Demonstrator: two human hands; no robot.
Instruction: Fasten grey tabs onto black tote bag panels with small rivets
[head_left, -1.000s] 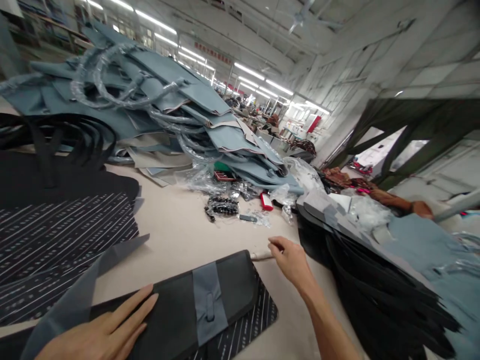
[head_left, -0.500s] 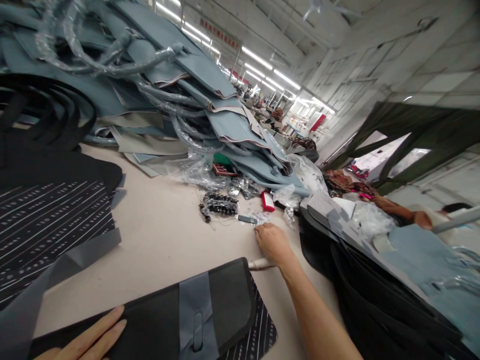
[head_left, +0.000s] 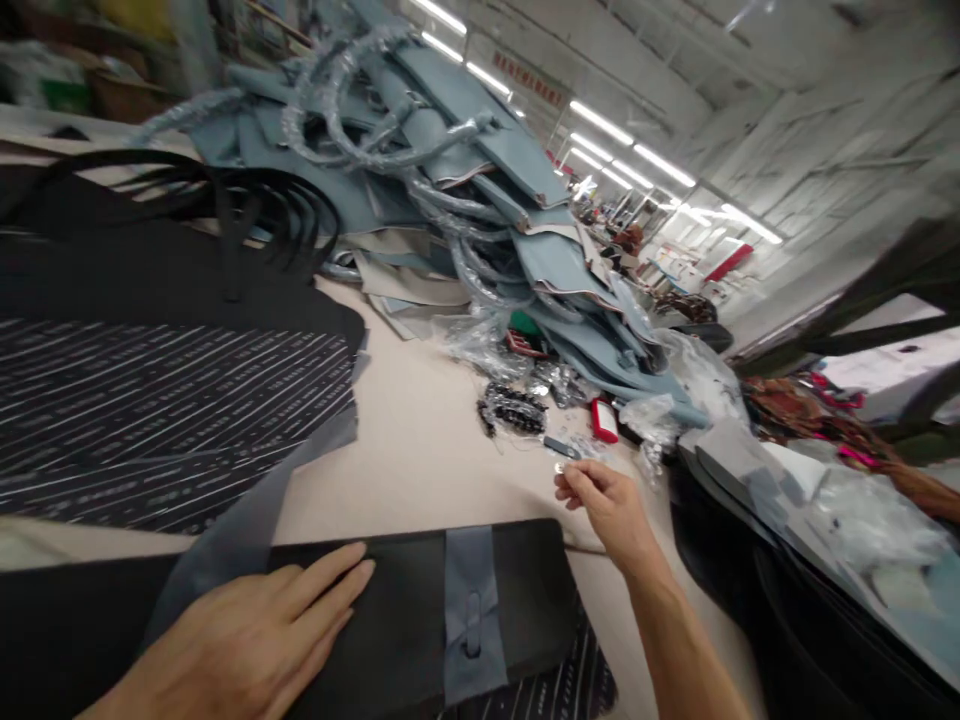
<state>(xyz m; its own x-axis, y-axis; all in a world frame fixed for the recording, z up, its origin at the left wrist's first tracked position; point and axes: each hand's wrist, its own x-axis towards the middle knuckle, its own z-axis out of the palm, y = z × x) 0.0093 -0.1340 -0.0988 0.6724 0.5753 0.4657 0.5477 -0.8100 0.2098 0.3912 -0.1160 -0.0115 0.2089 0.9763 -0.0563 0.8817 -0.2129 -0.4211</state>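
Note:
My left hand (head_left: 262, 625) lies flat, fingers stretched out, on a long black bag panel (head_left: 382, 590). Across that panel runs a grey strip (head_left: 471, 590) with a slot-shaped opening in it. Beneath the panel's right end, black lining with white lettering (head_left: 577, 670) shows. My right hand (head_left: 607, 505) is held over the table beyond the panel, thumb and fingers pinched on a small shiny piece (head_left: 560, 467), too small to make out fully. Just past its fingertips are a small grey flat object (head_left: 560, 447) and a red-and-white box (head_left: 604, 420).
Blue-grey bag pieces (head_left: 555, 265) with plastic-wrapped handles are heaped at the back. Black lined panels (head_left: 172, 420) with straps lie at the left. A bundle of black parts in plastic (head_left: 514, 408) sits mid-table (head_left: 420, 450). Black material (head_left: 742, 560) is stacked at the right.
My right hand has lifted back slightly from beside the grey flat object, and a shiny piece now shows in its fingers. My left hand shows further in over the panel; the view has turned left.

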